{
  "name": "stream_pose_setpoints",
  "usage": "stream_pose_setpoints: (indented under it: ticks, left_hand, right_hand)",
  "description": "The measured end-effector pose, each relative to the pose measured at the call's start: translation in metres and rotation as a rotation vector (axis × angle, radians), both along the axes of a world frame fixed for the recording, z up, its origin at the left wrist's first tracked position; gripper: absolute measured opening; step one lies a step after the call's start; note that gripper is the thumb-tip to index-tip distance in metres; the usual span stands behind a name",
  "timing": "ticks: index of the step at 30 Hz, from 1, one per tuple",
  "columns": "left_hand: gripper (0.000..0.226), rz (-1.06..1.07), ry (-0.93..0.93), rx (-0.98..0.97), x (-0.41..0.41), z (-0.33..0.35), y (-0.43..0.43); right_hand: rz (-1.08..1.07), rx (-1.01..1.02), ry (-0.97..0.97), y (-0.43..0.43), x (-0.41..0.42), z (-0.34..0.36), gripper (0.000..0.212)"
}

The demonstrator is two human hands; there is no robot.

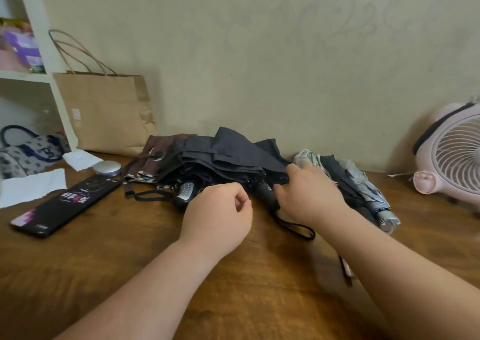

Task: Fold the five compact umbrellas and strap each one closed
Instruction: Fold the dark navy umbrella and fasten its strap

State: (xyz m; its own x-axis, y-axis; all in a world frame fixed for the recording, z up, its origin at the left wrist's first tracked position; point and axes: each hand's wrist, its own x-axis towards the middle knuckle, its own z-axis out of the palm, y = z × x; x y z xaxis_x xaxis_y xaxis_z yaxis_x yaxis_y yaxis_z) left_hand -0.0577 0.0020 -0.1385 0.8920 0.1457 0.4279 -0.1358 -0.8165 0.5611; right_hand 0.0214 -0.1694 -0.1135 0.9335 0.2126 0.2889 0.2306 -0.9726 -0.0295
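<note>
Starting step: our left hand (218, 209) clenched, empty; right hand (309, 196) released, touching black umbrella (228, 155) at 12 o'clock; next, we grip it.

My surface (130, 248) is dark brown wood with a streaky grain. The charcoal umbrella (233, 152) on top of the heap is plain. The brown umbrella (153, 152) to its left has a pale patterned hem. One handle (187, 191) is black with a silver dotted panel. To my right lie a white umbrella (309, 158) printed with green leaves and a silver-grey umbrella (368, 191). The paper bag (104, 113) is plain tan and the fan (452, 152) pale pink. The phone case (67, 204) is black with pink and white print, and the wall (337, 15) is beige with faint swirls.
</note>
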Motion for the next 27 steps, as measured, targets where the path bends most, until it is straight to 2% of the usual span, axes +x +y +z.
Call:
stream_pose_setpoints:
  ticks: [2,3,6,8,11,13,15,16,19,23,24,25,27]
  left_hand:
    - [0.010,0.018,-0.015,-0.008,-0.001,0.000,0.002]
    - [0.010,0.024,-0.016,-0.017,-0.001,0.001,0.004]
    - [0.008,0.026,-0.017,-0.026,-0.002,0.002,0.007]
    - [0.008,0.019,-0.019,-0.021,-0.003,0.003,0.008]
    - [0.009,0.002,-0.026,-0.015,-0.005,0.003,0.006]
    - [0.009,0.000,-0.019,-0.013,-0.004,0.002,0.008]
    - [0.010,0.004,-0.015,-0.018,-0.004,0.001,0.011]
    - [0.011,0.009,-0.017,-0.022,-0.004,0.001,0.013]
    - [0.016,0.053,-0.050,0.002,-0.004,0.003,0.016]
    - [0.018,0.091,-0.075,0.011,-0.005,0.006,0.018]
    - [0.017,0.094,-0.071,0.014,-0.005,0.006,0.018]
    - [0.017,0.095,-0.066,0.013,-0.005,0.005,0.018]
    - [0.017,0.086,-0.066,0.002,-0.007,0.006,0.017]
  right_hand:
    - [0.007,0.231,0.178,0.019,0.004,-0.004,0.055]
    - [-0.010,0.274,0.252,0.027,0.008,-0.007,0.066]
    - [-0.001,0.218,0.261,0.046,0.022,-0.020,0.101]
    - [-0.052,0.208,0.239,0.058,0.034,-0.026,0.106]
    - [-0.152,0.233,0.246,0.074,0.050,-0.029,0.089]
    - [-0.140,0.199,0.273,0.079,0.057,-0.026,0.063]
    - [-0.095,0.285,0.313,0.077,0.061,-0.018,0.032]
    - [-0.071,0.429,0.350,0.073,0.059,-0.013,0.024]
    - [-0.029,1.063,0.482,0.057,0.045,0.011,0.018]
    - [0.122,2.002,0.930,0.021,0.031,0.040,0.013]
    - [0.181,2.145,0.981,0.011,0.031,0.043,0.016]
    - [0.216,2.197,0.997,0.001,0.029,0.045,0.018]
    - [0.221,2.165,1.007,-0.014,0.021,0.045,0.019]
